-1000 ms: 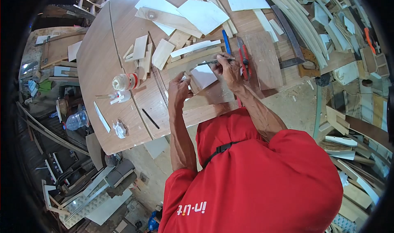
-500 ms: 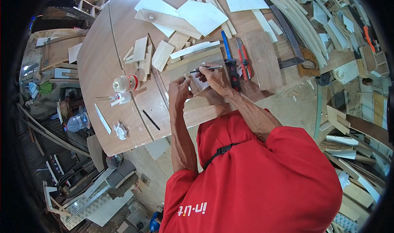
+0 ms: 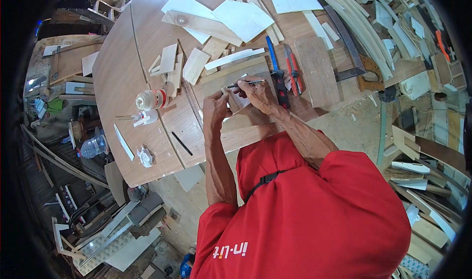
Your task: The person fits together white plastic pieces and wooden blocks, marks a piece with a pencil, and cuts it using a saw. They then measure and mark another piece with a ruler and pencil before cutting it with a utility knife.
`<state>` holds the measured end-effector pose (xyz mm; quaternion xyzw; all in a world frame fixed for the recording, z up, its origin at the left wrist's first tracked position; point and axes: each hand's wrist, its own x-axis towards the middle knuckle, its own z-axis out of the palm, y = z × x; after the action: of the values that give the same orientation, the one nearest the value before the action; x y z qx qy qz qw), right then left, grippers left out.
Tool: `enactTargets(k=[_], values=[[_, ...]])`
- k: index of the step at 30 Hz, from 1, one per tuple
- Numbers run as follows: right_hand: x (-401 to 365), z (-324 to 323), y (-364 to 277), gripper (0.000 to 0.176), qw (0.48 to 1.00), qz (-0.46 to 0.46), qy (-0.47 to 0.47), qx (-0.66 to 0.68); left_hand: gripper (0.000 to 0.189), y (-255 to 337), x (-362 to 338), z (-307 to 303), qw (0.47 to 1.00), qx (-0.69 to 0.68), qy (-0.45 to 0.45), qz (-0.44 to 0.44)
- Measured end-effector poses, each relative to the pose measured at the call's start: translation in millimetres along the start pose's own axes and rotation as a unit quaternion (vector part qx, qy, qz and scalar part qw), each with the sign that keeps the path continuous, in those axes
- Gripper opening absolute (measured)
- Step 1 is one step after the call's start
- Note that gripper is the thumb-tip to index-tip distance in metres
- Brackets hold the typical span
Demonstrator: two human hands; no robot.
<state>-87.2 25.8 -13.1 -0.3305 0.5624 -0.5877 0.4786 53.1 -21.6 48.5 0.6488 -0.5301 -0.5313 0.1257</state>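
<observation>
My right hand [image 3: 258,96] pinches a slim dark pen-like tool [image 3: 256,82], its tip pointing left toward my other hand. My left hand [image 3: 214,109] has thumb and fingers closed on a small light wooden piece [image 3: 225,90], mostly hidden by the fingers. Both hands are close together over a wooden board [image 3: 248,120] near the table's front edge. Between them, partly covered, lies a small white piece [image 3: 240,100]. Just right of my right hand rest a blue-and-black tool [image 3: 277,75] and a red-handled tool [image 3: 293,73].
Wood offcuts and white panels [image 3: 243,19] cover the table's far side. At left stand a red-labelled jar [image 3: 152,100] and a small white bottle [image 3: 146,118]; a black stick [image 3: 182,144] lies nearer. A metal square [image 3: 350,48] and handsaw [image 3: 370,75] lie at right.
Both hands hold nearly the same pose, with only a slight shift of the right fingers and the pen-like tool. The whole view has moved a little.
</observation>
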Motion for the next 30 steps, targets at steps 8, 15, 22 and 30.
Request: enactTargets(k=[8, 15, 22, 30], values=[[3, -1, 8, 0.025, 0.999, -0.022, -0.038, -0.01, 0.032, 0, 0, 0, 1.0, 0.01, -0.005, 0.002], [3, -2, 9, 0.024, 0.999, 0.007, -0.042, 0.009, 0.032, 0, 0, 0, 1.0, -0.007, -0.006, 0.001], [2, -3, 6, 0.024, 0.999, 0.006, -0.041, -0.014, 0.032, -2, 2, -1, 1.0, 0.005, -0.011, -0.002], [-6, -8, -10, 0.022, 0.99, 0.08, -0.004, 0.119, 0.032, 2, 0, 0, 1.0, -0.008, -0.002, -0.009]])
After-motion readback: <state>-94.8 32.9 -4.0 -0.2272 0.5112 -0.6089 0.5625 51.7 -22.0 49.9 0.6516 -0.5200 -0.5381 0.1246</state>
